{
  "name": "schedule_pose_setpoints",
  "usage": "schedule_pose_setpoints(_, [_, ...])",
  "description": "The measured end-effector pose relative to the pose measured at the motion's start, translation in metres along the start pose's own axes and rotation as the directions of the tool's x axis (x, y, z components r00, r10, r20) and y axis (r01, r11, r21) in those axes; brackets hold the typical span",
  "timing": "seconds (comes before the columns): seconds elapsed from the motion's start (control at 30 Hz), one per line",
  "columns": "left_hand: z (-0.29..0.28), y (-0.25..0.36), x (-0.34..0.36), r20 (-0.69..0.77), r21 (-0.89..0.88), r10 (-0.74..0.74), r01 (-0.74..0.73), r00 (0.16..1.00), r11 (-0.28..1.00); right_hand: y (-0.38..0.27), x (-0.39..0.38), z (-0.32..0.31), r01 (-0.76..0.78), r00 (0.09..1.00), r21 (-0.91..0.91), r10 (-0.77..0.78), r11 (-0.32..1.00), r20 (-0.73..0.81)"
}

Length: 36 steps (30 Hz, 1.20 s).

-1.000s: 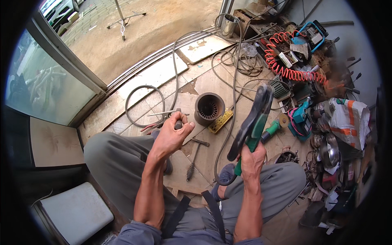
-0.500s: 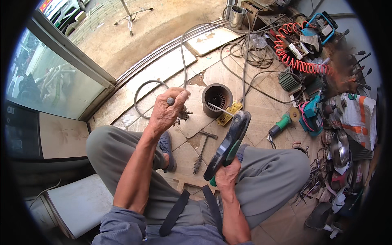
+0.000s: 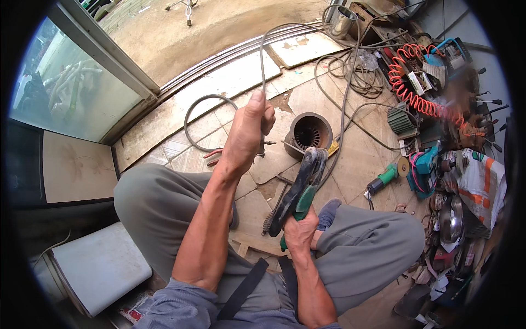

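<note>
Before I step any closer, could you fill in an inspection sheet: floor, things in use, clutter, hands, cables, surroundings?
Surface: tiled floor, stained in places.
Things in use: green and black tool with a thin rod at its tip, overlapping a dark metal cylinder in view; contact unclear.
Clutter: green grinder, teal machine and pale sack at right; wire brush partly hidden behind the tool.
Hands: right hand grips the tool; left hand raised, its fingers partly hidden, contents unclear.
Cables: grey cable trails over the floor; orange coiled hose at upper right.
Surroundings: glass panel at left, sandy ground outside.

The hand-held tool (image 3: pixel 296 189) is black and green, the cylinder (image 3: pixel 308 135) dark brown, the sack (image 3: pixel 475 183) white with orange stripes.
</note>
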State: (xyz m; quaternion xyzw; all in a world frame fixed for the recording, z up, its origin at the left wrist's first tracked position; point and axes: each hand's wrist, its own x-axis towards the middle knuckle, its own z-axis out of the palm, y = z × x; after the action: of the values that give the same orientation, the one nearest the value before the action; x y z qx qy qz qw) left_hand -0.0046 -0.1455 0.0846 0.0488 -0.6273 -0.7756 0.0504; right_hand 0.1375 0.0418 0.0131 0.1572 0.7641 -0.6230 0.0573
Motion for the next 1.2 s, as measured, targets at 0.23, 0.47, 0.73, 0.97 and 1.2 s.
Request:
schedule_pose_setpoints(0.23, [0.002,-0.005,0.019,-0.055,0.008,0.291,-0.291,0.955,0.957,-0.003,0.008,0.012,0.005,1.0,-0.071,-0.005,0.997,-0.003])
schedule_pose_setpoints(0.47, [0.013,-0.004,0.008,-0.231,-0.004,0.281,-0.29,0.932,0.957,-0.008,0.005,0.016,0.063,0.998,-0.045,-0.063,0.997,0.002])
schedule_pose_setpoints(0.73, [0.02,-0.012,-0.012,-0.221,0.061,0.292,-0.286,0.93,0.956,-0.004,-0.003,0.008,0.049,0.999,-0.08,-0.051,0.996,-0.014])
schedule_pose_setpoints(0.97, [0.016,-0.012,0.01,-0.254,0.031,0.299,-0.301,0.92,0.953,0.002,-0.009,0.01,0.104,0.995,-0.078,-0.105,0.991,0.001])
schedule_pose_setpoints(1.2, [0.019,-0.018,0.015,-0.304,0.121,0.332,-0.309,0.893,0.943,0.011,-0.005,0.015,0.075,0.997,-0.139,-0.073,0.987,0.022])
